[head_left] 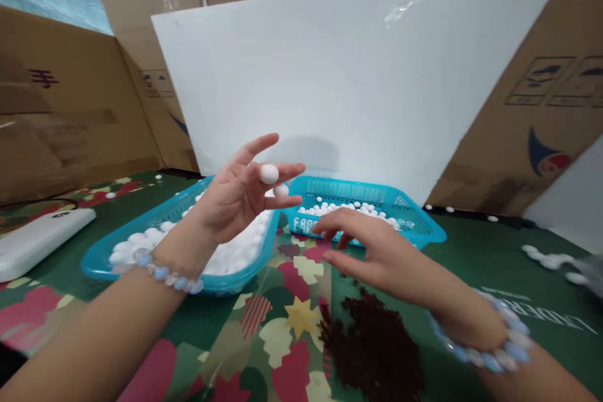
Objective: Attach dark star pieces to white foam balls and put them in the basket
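My left hand is raised over the left blue basket, palm partly turned up and fingers stretched. Two small white balls, one nearer ball and one lower ball, are gripped between its fingers. Beneath it, many white balls fill that basket. My right hand hovers palm down at the front of the right blue basket, thumb apart from loosely bent fingers. I see nothing in its grasp. More white balls lie inside the right basket.
A dark brown shredded heap lies on the patterned table cover. A white device rests at left. Behind the baskets stands a white board against cardboard boxes. Loose white balls lie at right, beside a grey blurred object.
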The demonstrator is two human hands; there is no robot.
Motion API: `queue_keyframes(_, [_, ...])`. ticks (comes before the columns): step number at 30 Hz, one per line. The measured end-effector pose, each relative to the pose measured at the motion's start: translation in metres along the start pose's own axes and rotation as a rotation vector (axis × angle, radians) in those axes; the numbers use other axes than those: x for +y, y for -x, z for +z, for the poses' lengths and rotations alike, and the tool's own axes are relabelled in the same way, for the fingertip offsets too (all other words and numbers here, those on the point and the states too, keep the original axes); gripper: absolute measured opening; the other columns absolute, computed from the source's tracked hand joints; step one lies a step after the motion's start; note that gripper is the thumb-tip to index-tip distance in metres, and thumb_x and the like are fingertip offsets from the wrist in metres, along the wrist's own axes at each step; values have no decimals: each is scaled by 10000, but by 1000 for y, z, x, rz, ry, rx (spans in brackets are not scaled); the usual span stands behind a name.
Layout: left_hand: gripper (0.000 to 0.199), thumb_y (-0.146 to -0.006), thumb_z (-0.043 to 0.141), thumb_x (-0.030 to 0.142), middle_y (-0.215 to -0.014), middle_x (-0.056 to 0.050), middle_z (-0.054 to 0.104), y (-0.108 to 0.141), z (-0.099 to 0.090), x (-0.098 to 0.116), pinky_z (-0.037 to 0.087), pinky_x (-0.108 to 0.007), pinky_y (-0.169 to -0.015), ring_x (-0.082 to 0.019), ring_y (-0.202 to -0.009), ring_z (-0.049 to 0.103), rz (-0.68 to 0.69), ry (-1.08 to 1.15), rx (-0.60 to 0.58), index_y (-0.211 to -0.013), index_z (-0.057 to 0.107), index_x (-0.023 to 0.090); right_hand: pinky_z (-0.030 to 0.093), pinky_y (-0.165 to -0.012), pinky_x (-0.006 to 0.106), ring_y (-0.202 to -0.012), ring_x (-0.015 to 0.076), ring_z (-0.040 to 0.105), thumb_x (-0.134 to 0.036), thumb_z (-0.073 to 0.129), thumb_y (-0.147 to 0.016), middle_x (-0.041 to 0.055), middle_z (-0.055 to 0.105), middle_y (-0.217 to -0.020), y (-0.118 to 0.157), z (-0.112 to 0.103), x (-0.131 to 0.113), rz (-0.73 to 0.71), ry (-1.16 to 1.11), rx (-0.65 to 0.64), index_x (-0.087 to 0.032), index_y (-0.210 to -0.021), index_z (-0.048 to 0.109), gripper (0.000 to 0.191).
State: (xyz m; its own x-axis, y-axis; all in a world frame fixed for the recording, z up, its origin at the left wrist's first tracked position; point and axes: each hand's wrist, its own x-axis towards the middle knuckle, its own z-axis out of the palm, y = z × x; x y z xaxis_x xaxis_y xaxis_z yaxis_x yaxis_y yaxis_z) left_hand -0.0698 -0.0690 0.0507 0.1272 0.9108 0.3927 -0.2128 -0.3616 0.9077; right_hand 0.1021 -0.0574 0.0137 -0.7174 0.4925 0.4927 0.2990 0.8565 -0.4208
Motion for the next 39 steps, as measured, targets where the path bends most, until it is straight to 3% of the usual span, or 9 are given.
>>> queue_keyframes(3, [192,-746,316,212,-603,35,576,-3,22,-3,478,-244,-501,-169,-802,530,98,153,-27,-888,440,250,420,-573,239,-733,117,478,-274,480,-650,57,489,-920,-2,-2,10,141,-144,108,-157,-899,437,279])
queue_keyframes(8, [182,-752,299,174,-594,24,588,-15,51,-10,485,-227,-456,-171,-700,567,137,382,-111,-789,471,218,420,-567,218,-694,94,489,-318,512,-610,22,503,-826,0,-17,9,129,-526,436,-172,-840,430,284])
queue_keyframes(10, [214,-765,262,166,-604,20,593,-19,61,-13,484,-218,-450,-163,-687,570,144,426,-122,-787,470,211,416,-576,223,-680,89,491,-323,528,-595,9,508,-798,2,-25,10,156,-602,401,-176,-852,423,314])
queue_keyframes(15, [277,-785,183,161,-600,19,588,-25,78,-18,472,-183,-430,-131,-680,569,209,533,-63,-811,456,196,402,-587,194,-699,77,490,-219,555,-574,8,518,-755,11,-46,18,321,-624,78,-140,-825,471,276])
queue_keyframes(19, [183,-738,340,167,-634,23,586,-29,85,-32,419,-140,-342,-136,-612,573,191,527,-135,-847,472,232,395,-496,161,-581,44,480,-228,520,-603,-22,510,-643,11,-47,17,254,-760,325,-131,-758,505,183])
queue_keyframes(25, [161,-655,471,166,-673,7,588,-31,83,-46,356,-122,-288,-131,-558,558,193,523,-228,-793,503,241,397,-458,148,-475,17,476,-111,548,-563,-42,515,-573,4,-37,18,271,-911,406,-116,-667,536,105])
queue_keyframes(30, [157,-684,411,142,-613,19,550,-34,72,-39,347,-109,-303,-130,-646,549,169,587,-100,-779,496,233,415,-460,119,-520,22,503,-110,584,-534,-48,544,-573,4,-37,24,300,-826,572,-146,-645,524,132])
queue_keyframes(34, [199,-677,352,67,-604,21,526,-38,68,-41,420,-166,-393,-119,-617,540,83,600,15,-711,494,202,435,-543,100,-623,18,522,-84,546,-571,-47,558,-684,4,-36,20,164,-661,741,-173,-665,506,135])
queue_keyframes(39, [225,-654,291,28,-492,20,437,-36,78,-49,424,-187,-447,-63,-456,458,-71,543,-14,-557,468,127,444,-612,144,-682,43,518,-87,495,-626,-34,524,-734,6,-27,11,13,-156,752,-190,-735,476,152])
